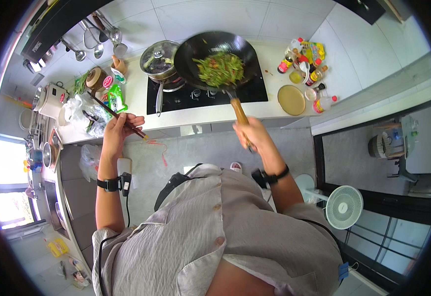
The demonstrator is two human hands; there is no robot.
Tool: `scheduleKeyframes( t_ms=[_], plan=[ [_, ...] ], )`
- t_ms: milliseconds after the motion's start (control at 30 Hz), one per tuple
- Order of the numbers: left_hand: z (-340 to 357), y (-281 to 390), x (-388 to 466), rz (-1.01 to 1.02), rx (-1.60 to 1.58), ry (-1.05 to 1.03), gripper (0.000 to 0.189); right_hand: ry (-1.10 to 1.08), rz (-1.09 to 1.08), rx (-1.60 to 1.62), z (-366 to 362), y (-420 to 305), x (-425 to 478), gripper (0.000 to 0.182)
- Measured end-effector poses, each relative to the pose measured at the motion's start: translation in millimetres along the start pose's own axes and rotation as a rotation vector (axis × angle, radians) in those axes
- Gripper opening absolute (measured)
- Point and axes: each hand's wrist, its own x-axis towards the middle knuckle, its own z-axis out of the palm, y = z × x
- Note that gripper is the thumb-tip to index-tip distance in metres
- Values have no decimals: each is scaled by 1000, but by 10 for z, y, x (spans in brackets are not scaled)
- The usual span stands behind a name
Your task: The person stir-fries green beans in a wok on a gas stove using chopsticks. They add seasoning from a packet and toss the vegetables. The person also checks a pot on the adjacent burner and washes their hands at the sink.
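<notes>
My right hand [253, 132] grips the wooden handle [240, 111] of a black wok [186, 66]. The wok is over the right side of the black glass cooktop [254, 97]; whether it touches the burner is hidden. Cut green vegetables [221, 69] with reddish bits lie heaped in it. In my left hand [121, 129] is a pair of dark chopsticks [102, 103] with yellow ends, held apart from the wok over the counter's front edge. A saucepan with a glass lid [158, 59] stands on the left burner, its metal handle [159, 99] towards me.
Right of the cooktop are a tan round plate [291, 100] and several sauce bottles [315, 76]. Plastic bags [78, 111], a green packet [116, 99] and a mortar with pestle [118, 66] stand at left. Ladles [97, 51] hang on the wall. A fan [344, 207] is behind my right arm.
</notes>
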Motion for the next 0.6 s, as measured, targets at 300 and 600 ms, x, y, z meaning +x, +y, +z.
scheduleKeyframes(
  t_ms=[300,600],
  plan=[
    [-83,-38,-56,-54,78,84,33,110,-4,-38,-81,109,-614,16],
    [6,-122,-179,-37,55,65,34,122,6,136,-214,224,-221,15]
  ],
)
